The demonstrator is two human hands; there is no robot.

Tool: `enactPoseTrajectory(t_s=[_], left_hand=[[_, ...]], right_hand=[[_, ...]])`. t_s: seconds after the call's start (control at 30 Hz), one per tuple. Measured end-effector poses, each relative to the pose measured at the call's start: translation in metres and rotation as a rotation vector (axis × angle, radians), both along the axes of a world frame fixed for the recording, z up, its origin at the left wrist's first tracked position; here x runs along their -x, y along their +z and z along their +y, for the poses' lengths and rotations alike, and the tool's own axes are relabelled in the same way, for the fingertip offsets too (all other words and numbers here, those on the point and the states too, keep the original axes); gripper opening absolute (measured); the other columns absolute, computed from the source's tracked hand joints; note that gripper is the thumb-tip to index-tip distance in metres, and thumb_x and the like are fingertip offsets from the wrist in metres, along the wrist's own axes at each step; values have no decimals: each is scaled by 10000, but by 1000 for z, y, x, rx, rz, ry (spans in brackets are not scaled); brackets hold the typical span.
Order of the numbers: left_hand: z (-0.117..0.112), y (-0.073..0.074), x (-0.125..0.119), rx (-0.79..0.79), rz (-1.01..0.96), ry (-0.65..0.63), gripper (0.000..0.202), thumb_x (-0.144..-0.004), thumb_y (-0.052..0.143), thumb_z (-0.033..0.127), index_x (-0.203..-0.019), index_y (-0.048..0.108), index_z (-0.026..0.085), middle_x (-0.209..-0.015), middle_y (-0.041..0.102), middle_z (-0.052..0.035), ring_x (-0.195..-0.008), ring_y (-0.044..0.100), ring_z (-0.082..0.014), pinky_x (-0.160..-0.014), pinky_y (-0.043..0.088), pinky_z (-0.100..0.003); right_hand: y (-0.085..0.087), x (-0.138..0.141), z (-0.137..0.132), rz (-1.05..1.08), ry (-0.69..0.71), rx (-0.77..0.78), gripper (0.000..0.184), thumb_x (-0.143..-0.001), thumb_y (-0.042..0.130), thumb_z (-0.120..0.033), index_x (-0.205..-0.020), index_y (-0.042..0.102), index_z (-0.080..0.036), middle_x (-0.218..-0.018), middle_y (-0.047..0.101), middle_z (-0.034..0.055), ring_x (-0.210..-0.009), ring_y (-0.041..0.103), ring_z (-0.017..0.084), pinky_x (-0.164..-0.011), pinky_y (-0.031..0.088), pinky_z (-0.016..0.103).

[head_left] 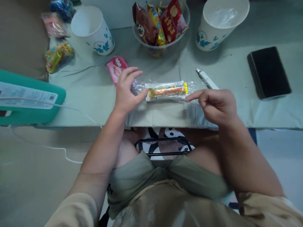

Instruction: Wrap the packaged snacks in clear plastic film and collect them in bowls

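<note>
A sausage-like snack stick (168,91) in a gold, red and yellow wrapper lies on white packaging inside clear plastic wrap (151,85) near the table's front edge. My left hand (125,90) is open at the wrap's left end, fingers spread and thumb by the stick's tip; crumpled plastic lies between thumb and fingers. A pink nabati packet (115,69) is partly behind this hand. At the right end, the outstretched index finger of my right hand (216,102) touches the wrap, its other fingers curled with nothing visible in them. Behind it lies a white box cutter (207,78).
A clear bowl (139,39) of snack packets stands at the back between two paper cups (105,37) (205,34). To the right lies a black box (270,72). Small bagged items (59,56) are at back left, near a green container (47,110) and a white cable (80,110).
</note>
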State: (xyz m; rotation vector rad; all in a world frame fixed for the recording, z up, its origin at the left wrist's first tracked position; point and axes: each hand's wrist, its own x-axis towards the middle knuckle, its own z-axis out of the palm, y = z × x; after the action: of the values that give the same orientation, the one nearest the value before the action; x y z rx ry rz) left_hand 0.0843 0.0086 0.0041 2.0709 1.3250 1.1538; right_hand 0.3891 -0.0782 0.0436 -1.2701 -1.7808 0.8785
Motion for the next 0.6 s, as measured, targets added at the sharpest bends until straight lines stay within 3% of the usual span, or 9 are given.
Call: enactPoseTrajectory(t_s=[0.07, 0.13, 0.23, 0.33, 0.4, 0.47, 0.53, 0.6], left_hand=[[-4, 4, 0, -81, 37, -48, 144, -774, 787, 335, -891, 724, 279, -1156, 744, -44, -1199, 664, -275, -1119, 521, -500], [-11, 10, 1, -233, 26, -98, 21, -780, 723, 256, -782, 703, 264, -1042, 771, -29, -1153, 698, -265, -1075, 548, -502], [-31, 26, 4, -282, -23, -187, 74, -721, 657, 192, -682, 636, 251, -829, 770, 2, -893, 753, -218, -832, 620, -411], [-53, 42, 9, -1, 86, -355, 95, -709, 614, 176, -637, 603, 237, -673, 730, 24, -578, 669, -142, -549, 525, -287], [-65, 50, 10, 304, 237, -526, 104, -751, 606, 185, -665, 643, 229, -614, 709, 36, -513, 629, -115, -508, 473, -247], [-72, 53, 9, 563, 340, -619, 137, -823, 621, 244, -699, 675, 222, -567, 682, 48, -487, 607, -99, -503, 453, -225], [-73, 51, 8, 576, 337, -531, 210, -871, 647, 328, -692, 660, 220, -522, 629, 57, -462, 564, -92, -497, 433, -223], [-68, 45, 9, 338, 274, -273, 191, -869, 680, 358, -729, 658, 230, -541, 586, 53, -487, 535, -105, -531, 450, -252]], right_hand=[[7, -4, -2, -71, 201, 94, 169, -709, 484, -131, -604, 473, -262, -867, 793, 36, -859, 768, 227, -741, 556, 369], [12, -6, -4, -121, 374, 161, 152, -767, 503, -179, -686, 612, -248, -888, 804, 34, -845, 765, 215, -755, 551, 353], [13, -4, -4, -225, 446, 266, 280, -911, 487, -301, -899, 758, -231, -850, 808, 22, -768, 743, 188, -732, 522, 319], [9, 4, -3, -338, 336, 246, 342, -959, 474, -343, -977, 793, -220, -813, 805, 33, -728, 719, 189, -694, 483, 308], [6, 11, -2, -418, 261, 176, 340, -944, 487, -310, -1027, 805, -219, -893, 821, 56, -772, 723, 208, -710, 476, 320], [2, 20, -1, -485, 220, 124, 372, -937, 494, -298, -1143, 797, -230, -946, 826, 69, -788, 721, 224, -718, 479, 338], [-1, 28, 0, -517, 188, 103, 445, -944, 492, -300, -1312, 736, -246, -934, 825, 67, -744, 711, 225, -704, 490, 350], [-4, 37, 2, -490, 136, 69, 510, -947, 493, -287, -1430, 653, -244, -973, 825, 69, -727, 710, 221, -709, 521, 364]])
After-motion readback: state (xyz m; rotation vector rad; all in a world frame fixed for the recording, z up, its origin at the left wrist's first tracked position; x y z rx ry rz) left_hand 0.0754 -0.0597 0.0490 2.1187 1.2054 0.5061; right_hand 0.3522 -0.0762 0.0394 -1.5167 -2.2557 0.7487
